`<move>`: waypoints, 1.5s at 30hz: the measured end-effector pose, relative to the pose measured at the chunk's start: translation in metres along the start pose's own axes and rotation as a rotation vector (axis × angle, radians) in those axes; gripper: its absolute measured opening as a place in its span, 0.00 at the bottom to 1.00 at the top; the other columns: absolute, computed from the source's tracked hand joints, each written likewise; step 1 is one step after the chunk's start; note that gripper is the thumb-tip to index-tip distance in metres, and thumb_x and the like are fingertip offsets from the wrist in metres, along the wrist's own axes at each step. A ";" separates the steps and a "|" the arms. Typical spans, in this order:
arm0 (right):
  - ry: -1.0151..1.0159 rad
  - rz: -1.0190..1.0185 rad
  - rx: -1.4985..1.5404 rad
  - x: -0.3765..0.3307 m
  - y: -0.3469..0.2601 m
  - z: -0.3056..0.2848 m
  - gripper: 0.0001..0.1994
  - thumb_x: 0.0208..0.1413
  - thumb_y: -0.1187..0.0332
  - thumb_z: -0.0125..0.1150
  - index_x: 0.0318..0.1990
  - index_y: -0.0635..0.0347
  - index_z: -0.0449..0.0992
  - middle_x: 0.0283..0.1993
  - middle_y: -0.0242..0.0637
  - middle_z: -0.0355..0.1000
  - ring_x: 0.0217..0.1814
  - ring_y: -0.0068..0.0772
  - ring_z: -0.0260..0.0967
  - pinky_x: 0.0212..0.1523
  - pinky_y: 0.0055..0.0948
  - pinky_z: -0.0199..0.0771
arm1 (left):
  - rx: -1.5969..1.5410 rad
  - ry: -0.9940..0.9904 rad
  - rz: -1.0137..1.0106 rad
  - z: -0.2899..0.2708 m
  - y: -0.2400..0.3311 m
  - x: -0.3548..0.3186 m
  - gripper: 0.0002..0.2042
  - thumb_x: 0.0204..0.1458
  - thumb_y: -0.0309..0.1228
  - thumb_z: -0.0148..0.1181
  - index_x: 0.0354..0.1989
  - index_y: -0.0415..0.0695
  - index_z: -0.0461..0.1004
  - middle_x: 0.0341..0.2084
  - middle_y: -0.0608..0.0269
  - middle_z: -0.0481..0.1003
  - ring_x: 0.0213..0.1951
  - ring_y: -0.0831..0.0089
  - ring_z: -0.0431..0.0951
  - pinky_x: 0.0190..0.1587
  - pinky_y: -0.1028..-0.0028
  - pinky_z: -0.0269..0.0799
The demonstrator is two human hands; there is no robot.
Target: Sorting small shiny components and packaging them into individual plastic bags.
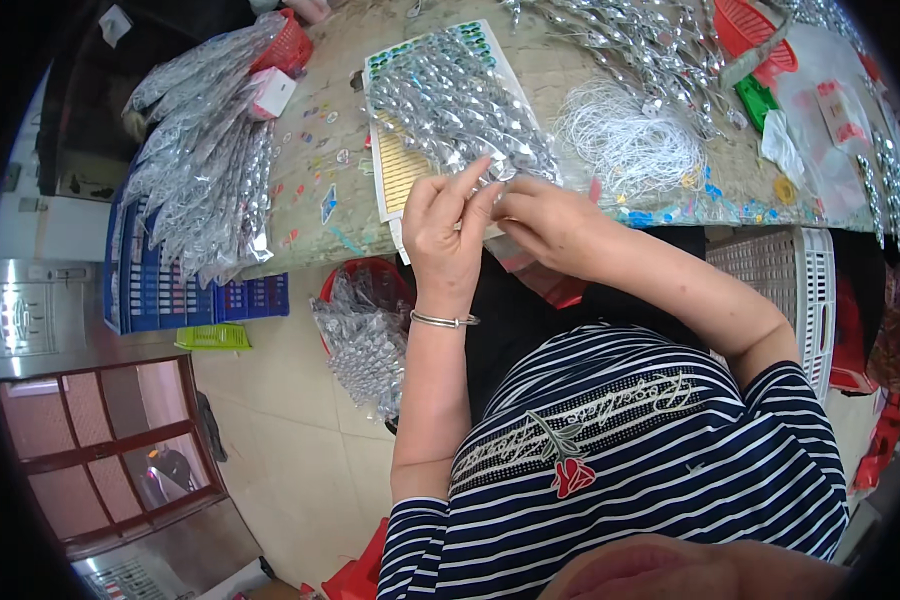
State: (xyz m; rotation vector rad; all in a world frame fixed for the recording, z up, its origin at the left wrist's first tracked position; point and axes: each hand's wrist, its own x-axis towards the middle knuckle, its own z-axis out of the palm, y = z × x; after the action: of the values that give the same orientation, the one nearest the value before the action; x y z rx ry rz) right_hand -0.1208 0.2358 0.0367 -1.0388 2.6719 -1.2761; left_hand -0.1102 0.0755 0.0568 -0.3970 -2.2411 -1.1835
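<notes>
A bundle of shiny silver twisted strands (460,95) lies on a flat sheet (395,185) at the table's front edge. Over the bundle's near end, my left hand (445,235) is closed in a pinch, with thumb and index finger brought together at the silver pieces. My right hand (550,225) meets it from the right, its fingers bent and pressed together close to the left fingertips. What the two hands pinch is too small and too covered to make out. A loose heap of white string (630,135) lies to the right of the hands.
Bagged silver strands (205,160) hang over a blue crate (160,300) at left. More silver strands (630,40) and a red basket (755,40) lie at the back right. Below the table stand a red container of silver pieces (365,340) and a grey-white crate (810,290).
</notes>
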 end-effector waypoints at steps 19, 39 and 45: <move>0.270 0.152 -0.077 -0.011 0.029 -0.009 0.16 0.55 0.72 0.56 0.52 0.64 0.69 0.50 0.55 0.65 0.46 0.55 0.68 0.44 0.41 0.70 | 0.274 -0.150 0.160 0.022 -0.029 -0.035 0.18 0.45 0.23 0.62 0.47 0.42 0.76 0.57 0.48 0.65 0.59 0.45 0.62 0.61 0.54 0.59; 0.353 0.314 -0.152 -0.002 0.029 -0.019 0.13 0.54 0.72 0.54 0.48 0.61 0.71 0.31 0.49 0.73 0.31 0.48 0.74 0.33 0.38 0.72 | 0.359 -0.248 -0.039 0.028 -0.017 -0.031 0.25 0.59 0.27 0.47 0.66 0.40 0.55 0.68 0.37 0.42 0.68 0.35 0.40 0.66 0.50 0.42; 0.262 0.141 -0.049 -0.009 0.029 -0.016 0.16 0.56 0.74 0.52 0.53 0.62 0.71 0.47 0.52 0.69 0.46 0.48 0.70 0.44 0.37 0.70 | 0.308 -0.243 -0.026 0.027 -0.024 -0.032 0.25 0.58 0.23 0.45 0.66 0.38 0.55 0.66 0.34 0.47 0.67 0.36 0.42 0.65 0.52 0.45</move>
State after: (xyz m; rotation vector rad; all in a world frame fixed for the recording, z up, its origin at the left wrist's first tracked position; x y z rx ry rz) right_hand -0.1341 0.2649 0.0247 -0.7141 2.9168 -1.4142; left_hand -0.1063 0.0842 0.0095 -0.4058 -2.5945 -0.8165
